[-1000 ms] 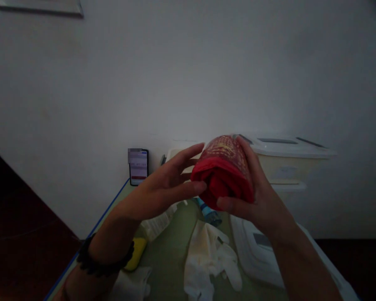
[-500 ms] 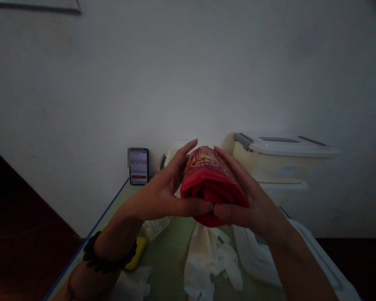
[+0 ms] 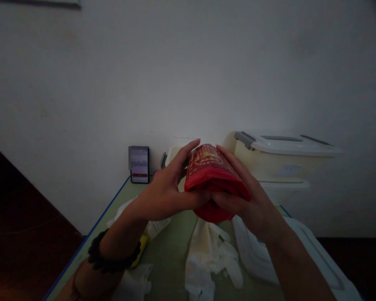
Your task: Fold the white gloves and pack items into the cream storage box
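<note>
Between my two hands, above the table, is a red rolled-up packet point(image 3: 211, 167) with gold printing on its upper side; it looks like a bag or cloth, and I cannot tell which. My left hand point(image 3: 172, 188) grips its left side, fingers behind and thumb pressed into the near end. On the other side my right hand point(image 3: 247, 196) does the same, its thumb tip meeting the left one at the folded opening. Below the packet lie white gloves point(image 3: 207, 259) on the green table top point(image 3: 167, 259).
A phone point(image 3: 140, 165) stands upright against the wall at the back left. Cream storage boxes with a white lid point(image 3: 288, 145) are stacked at the back right. A white lid point(image 3: 313, 246) lies at right, a yellow item point(image 3: 141, 251) and white plastic point(image 3: 134, 282) at left.
Both thumbs have pushed deeper into the near end of the red packet, folding its rim inward. The packet has shifted slightly right and up in view.
</note>
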Action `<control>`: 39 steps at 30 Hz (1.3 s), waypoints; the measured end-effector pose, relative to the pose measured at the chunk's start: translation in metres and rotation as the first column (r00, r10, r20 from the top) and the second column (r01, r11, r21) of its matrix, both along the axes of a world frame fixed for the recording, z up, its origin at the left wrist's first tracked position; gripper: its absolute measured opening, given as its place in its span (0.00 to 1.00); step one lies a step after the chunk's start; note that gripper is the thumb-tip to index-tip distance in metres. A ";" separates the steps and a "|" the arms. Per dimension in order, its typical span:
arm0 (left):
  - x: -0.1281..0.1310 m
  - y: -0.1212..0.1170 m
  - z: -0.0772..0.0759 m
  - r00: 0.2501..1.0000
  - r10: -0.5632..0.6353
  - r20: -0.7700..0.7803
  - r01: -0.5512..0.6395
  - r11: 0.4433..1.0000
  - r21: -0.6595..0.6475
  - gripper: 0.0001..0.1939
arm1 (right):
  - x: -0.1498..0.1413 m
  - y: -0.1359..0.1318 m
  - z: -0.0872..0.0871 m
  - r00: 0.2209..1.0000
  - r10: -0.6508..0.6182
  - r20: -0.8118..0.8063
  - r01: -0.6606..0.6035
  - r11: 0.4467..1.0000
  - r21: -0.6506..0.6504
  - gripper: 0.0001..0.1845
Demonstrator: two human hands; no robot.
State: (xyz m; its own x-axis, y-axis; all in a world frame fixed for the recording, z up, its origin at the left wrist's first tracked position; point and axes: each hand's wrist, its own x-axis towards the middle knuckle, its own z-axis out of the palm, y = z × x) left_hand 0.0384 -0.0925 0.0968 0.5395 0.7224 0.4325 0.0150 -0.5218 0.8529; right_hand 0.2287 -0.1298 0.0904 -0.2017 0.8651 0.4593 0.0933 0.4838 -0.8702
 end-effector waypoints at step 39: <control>0.006 0.005 0.002 0.979 -0.122 0.162 0.153 0.969 -0.196 0.57 | -0.009 0.009 -0.005 0.958 0.126 -0.257 -0.147 0.987 -0.065 0.49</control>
